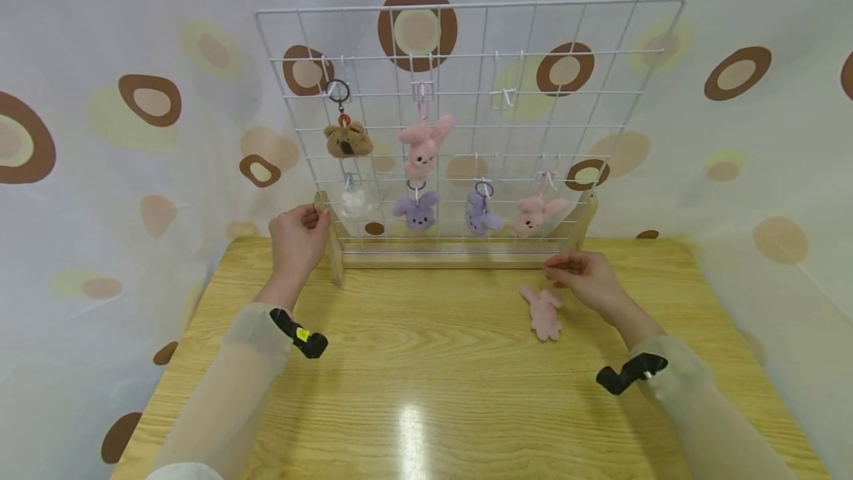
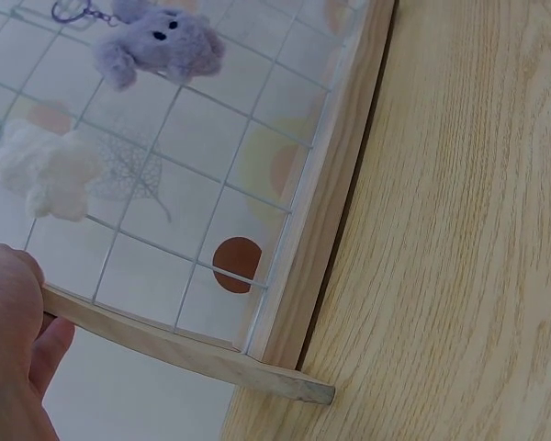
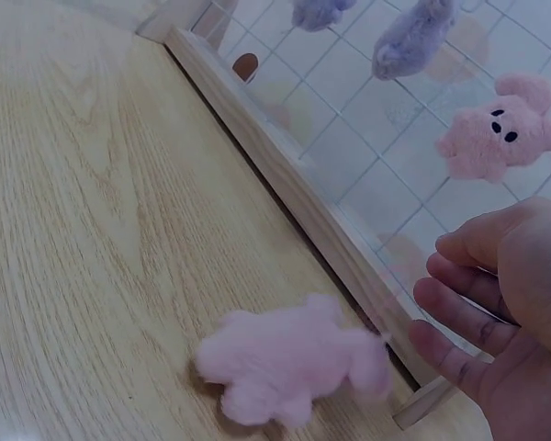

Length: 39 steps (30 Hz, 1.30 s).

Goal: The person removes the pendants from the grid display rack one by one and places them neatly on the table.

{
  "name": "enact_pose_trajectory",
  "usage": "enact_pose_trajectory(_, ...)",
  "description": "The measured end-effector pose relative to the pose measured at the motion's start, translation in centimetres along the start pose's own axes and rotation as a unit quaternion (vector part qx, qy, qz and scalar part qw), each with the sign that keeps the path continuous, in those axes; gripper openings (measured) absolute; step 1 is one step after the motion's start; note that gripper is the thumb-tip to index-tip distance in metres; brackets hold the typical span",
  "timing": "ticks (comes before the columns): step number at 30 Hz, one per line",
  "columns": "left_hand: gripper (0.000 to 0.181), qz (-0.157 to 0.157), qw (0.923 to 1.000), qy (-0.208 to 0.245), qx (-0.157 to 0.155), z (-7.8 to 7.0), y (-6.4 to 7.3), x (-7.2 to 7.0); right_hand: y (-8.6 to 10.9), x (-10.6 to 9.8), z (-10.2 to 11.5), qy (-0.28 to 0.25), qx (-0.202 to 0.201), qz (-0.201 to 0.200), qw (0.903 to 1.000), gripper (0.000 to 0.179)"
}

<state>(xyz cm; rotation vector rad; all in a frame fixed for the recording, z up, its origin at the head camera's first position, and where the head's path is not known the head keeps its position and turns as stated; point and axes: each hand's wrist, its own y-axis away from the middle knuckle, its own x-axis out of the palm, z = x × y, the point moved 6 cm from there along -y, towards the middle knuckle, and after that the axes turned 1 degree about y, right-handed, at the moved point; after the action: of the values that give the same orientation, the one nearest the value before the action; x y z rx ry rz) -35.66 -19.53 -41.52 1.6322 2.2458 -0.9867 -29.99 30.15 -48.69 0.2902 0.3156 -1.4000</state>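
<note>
My left hand (image 1: 300, 238) grips the left upright (image 2: 165, 342) of a wooden stand, thumb and fingers around its upper end. The stand holds a white wire grid (image 1: 393, 58). Close to the foot of the right upright (image 1: 582, 224), my right hand (image 1: 586, 281) hovers with loosely bent fingers (image 3: 468, 289) spread apart. Nothing shows between them. Just below its fingertips, a pink plush bunny charm (image 1: 545, 317) lies on the table with its ears toward the stand; the right wrist view shows the plush (image 3: 285, 358) beside the wooden bottom rail (image 3: 285, 202).
On the grid hang a brown bear keychain (image 1: 348, 141), a pink bunny (image 1: 423, 154), a white fluffy charm (image 1: 358, 201), two purple bunnies (image 1: 418, 213) and another pink bunny (image 1: 533, 217). A white hook (image 1: 504, 97) sits bare at upper right. Patterned cloth (image 1: 133, 169) surrounds the wooden table (image 1: 426, 361).
</note>
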Motion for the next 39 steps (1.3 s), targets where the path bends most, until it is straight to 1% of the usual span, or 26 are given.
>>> enact_pose_trajectory(7, 0.025, 0.005, 1.0, 0.002, -0.009, 0.1, 0.0, 0.0, 0.3, -0.1, 1.0, -0.014, 0.008, 0.001, 0.9999, 0.036)
enact_pose_trajectory(18, 0.025, 0.0, 1.0, -0.003, -0.002, 0.0, 0.0, -0.2, 1.1, -0.4, 4.7, -0.035, -0.007, 0.026, 0.999, 0.035)
enact_pose_trajectory(24, 0.026, 0.001, 1.0, 0.001, 0.003, 0.2, 0.0, -0.2, 1.6, -0.4, 6.7, -0.027, -0.032, 0.03, 0.9986, 0.032)
enact_pose_trajectory(32, 0.025, 0.001, 1.0, 0.002, 0.0, 0.4, 0.0, 0.1, 2.3, -0.1, 9.8, -0.022, -0.09, 0.054, 0.9942, 0.023)
enact_pose_trajectory(39, 0.024, -0.004, 0.9998, 0.018, -0.004, 0.5, 0.1, 0.1, 2.6, 0.2, 13.0, 0.002, -0.107, 0.055, 0.9927, 0.021)
